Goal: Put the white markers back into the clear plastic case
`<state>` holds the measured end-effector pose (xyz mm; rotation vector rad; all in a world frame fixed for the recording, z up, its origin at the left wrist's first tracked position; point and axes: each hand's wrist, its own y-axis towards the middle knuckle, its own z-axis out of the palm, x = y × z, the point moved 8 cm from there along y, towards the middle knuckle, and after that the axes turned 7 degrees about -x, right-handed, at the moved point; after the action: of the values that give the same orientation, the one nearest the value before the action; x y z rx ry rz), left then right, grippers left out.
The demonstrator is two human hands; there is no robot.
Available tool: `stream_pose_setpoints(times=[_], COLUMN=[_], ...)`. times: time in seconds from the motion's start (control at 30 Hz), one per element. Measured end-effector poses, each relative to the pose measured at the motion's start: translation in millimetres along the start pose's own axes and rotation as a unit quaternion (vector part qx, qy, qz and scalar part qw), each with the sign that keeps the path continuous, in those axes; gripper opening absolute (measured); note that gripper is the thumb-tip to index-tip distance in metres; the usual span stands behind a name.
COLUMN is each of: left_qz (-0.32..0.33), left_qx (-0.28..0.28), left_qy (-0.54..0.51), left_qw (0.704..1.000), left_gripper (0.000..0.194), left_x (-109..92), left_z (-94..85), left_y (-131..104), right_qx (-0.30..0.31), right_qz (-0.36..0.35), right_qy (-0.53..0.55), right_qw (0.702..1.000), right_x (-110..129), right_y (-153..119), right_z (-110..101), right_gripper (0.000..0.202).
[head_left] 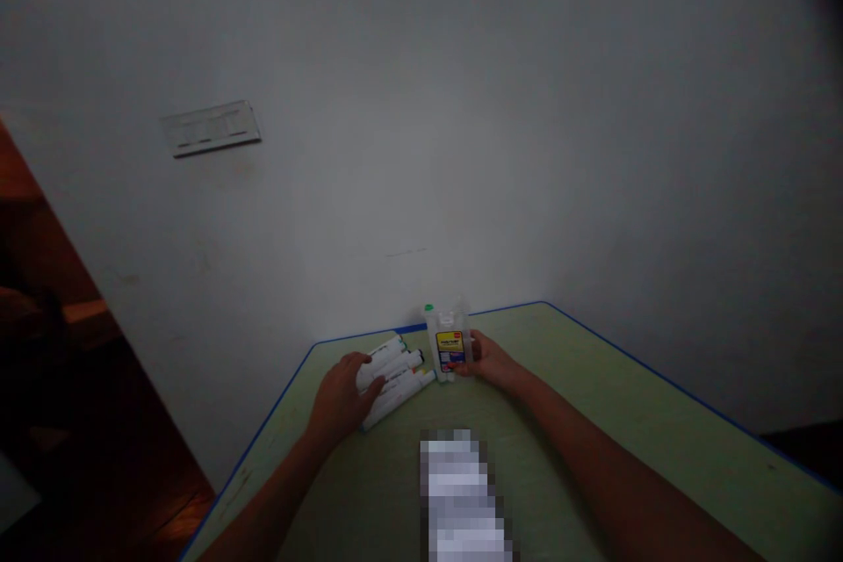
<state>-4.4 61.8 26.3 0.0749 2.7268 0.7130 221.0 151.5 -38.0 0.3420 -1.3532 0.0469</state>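
Several white markers (393,376) lie side by side on the table, slanting up to the right, some with dark or coloured ends. My left hand (342,393) is closed over their left ends, with the thumb and index finger set on different markers. To their right stands a clear plastic marker case (451,344) with a yellow and blue label. My right hand (488,362) grips the case by its right side, fingertips at the front. Inside the case, at its left side, a white marker with a green end (428,309) stands upright.
The pale green table (527,439) has a blue edge and stands against a grey-white wall (461,123). A pixelated patch (464,496) covers something at the front middle. A switch plate (212,128) is on the wall at left, beside a dark opening with orange-brown surfaces.
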Motion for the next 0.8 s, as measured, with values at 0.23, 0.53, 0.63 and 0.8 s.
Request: stream_pose_setpoints(times=[0.23,0.53,0.63,0.8], left_qz=[-0.062,-0.021,0.068,0.184], left_qx=[0.046,0.024,0.007,0.022], left_qy=[-0.055,-0.157,-0.171,-0.1], left_qw=[0.995,0.987,0.983,0.978], left_gripper=[0.034,0.032,0.037,0.043], left_x=[22,-14,-62,-131], left_z=[3.4,-24.9,-39.0,-38.8], left_y=[-20,-20,1,50], right_qx=[0.01,0.025,0.021,0.021], right_qz=[0.006,-0.037,-0.045,-0.045], right_qy=[0.006,0.012,0.007,-0.011], right_qw=[1.0,0.999,0.999,0.999], right_x=[-5,-4,-3,3], right_y=[1,-1,-2,-5], right_z=[-1,6,8,12], right_gripper=[0.062,0.06,0.056,0.054])
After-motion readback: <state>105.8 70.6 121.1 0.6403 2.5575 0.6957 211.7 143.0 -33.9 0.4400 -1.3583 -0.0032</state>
